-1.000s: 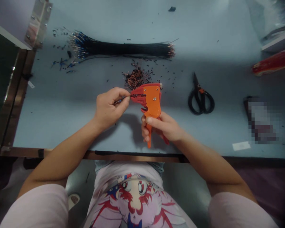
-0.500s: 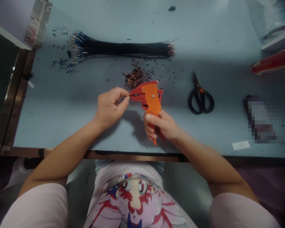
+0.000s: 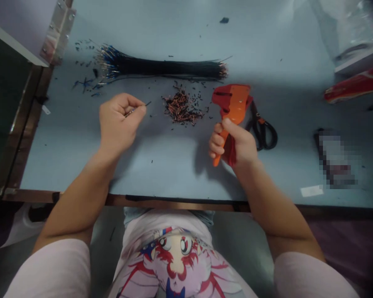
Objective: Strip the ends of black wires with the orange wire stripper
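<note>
Between thumb and fingertips, my left hand (image 3: 119, 122) pinches a short dark wire (image 3: 148, 103); part of it is hidden in the hand. My right hand (image 3: 234, 142) is wrapped round the handles of an orange and red wire stripper (image 3: 238, 103), whose jaws point left and are apart from the wire. Midway between the hands lies a heap of copper and black wire scraps (image 3: 180, 106). Behind it a long bundle of black wires (image 3: 164, 68) lies across the table, with blue and metallic ends at the left and copper-coloured ends at the right.
Black-handled scissors (image 3: 263, 132) lie partly behind the wire stripper. Farther right are a blurred-out rectangular object (image 3: 335, 159), a white label (image 3: 311, 191) and a red packet (image 3: 356, 82). Blue-ended bits (image 3: 86, 84) are scattered at the left. The table edge (image 3: 174, 202) runs in front of me.
My hands have moved apart: the left went left and up with the wire, the right went right and up with the wire stripper. The wire has come away from the stripper's jaws.
</note>
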Motion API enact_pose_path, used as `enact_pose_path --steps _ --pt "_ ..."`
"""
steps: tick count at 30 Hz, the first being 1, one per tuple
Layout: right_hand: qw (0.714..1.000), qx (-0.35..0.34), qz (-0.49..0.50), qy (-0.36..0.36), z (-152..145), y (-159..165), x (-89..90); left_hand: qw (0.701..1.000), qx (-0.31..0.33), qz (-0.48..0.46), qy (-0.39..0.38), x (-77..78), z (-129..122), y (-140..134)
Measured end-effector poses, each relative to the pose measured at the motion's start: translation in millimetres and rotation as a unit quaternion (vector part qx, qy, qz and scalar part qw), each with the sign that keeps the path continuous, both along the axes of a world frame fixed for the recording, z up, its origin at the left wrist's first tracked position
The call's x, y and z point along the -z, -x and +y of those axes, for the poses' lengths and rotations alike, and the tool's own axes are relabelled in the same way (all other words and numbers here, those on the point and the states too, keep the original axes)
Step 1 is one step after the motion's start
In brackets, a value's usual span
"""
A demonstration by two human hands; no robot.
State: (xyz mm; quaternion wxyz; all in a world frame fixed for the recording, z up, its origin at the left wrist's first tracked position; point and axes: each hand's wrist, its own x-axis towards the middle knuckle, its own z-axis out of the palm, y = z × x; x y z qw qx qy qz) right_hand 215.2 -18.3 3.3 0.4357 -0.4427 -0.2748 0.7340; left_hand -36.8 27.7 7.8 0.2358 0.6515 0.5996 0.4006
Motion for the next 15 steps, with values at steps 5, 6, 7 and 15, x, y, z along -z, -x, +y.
enact_pose_path --steps 5,6,7,15 --pt "0.997 -0.07 -0.004 -0.004 -7.2 4.1 -1.7 0.907 0.312 0.039 0.282 -25.9 -2.9 11.5" --pt "0.997 -0.079 -0.002 -0.008 -9.4 6.1 -1.4 0.867 0.371 0.052 0.327 -29.2 -6.0 10.8" --pt "0.997 -0.082 0.0 -0.01 -11.0 7.8 -1.0 0.834 0.416 0.062 0.357 -30.4 -9.0 9.4" --pt "0.996 -0.091 0.003 0.002 -8.6 7.9 6.2 0.93 0.271 0.013 0.246 17.2 -5.7 -15.5"
